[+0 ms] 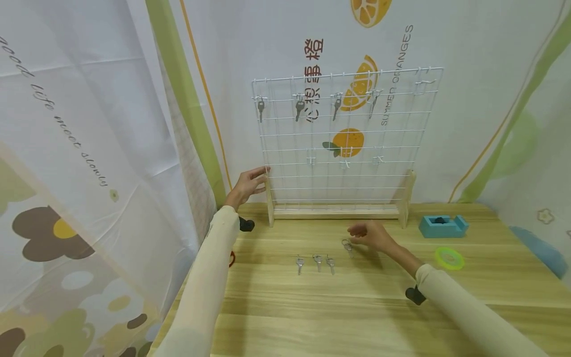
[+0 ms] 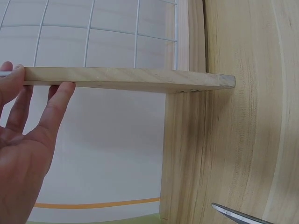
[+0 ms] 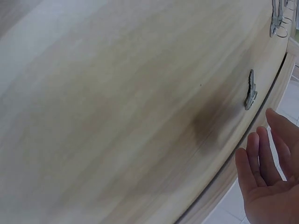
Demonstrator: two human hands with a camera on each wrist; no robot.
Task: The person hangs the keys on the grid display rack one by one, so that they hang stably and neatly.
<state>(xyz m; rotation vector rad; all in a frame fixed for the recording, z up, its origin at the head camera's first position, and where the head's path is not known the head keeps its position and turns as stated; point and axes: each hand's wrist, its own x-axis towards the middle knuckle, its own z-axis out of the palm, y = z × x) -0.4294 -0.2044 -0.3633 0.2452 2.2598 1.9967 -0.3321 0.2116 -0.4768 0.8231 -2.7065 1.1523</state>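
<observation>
At the left end of a white wire grid rack (image 1: 341, 134), my left hand (image 1: 247, 184) pinches the wooden upright (image 2: 126, 79), thumb on one side and fingers on the other. My right hand (image 1: 374, 235) hovers over the table, fingers loosely bent, with nothing between them. Just beyond its fingertips lies a silver key (image 3: 251, 91) with a ring, apart from the hand in the right wrist view. Left of it, three more keys (image 1: 317, 263) lie in a row. Several keys (image 1: 300, 109) hang from hooks on the rack's upper part.
At the right stand a blue tape dispenser (image 1: 443, 226) and a yellow-green ring-shaped roll (image 1: 449, 258). Beside the left forearm a red loop (image 1: 231, 258) shows partly; a metal blade tip (image 2: 236, 214) lies near the rack's foot. Bare hooks (image 1: 345, 163) sit lower on the grid.
</observation>
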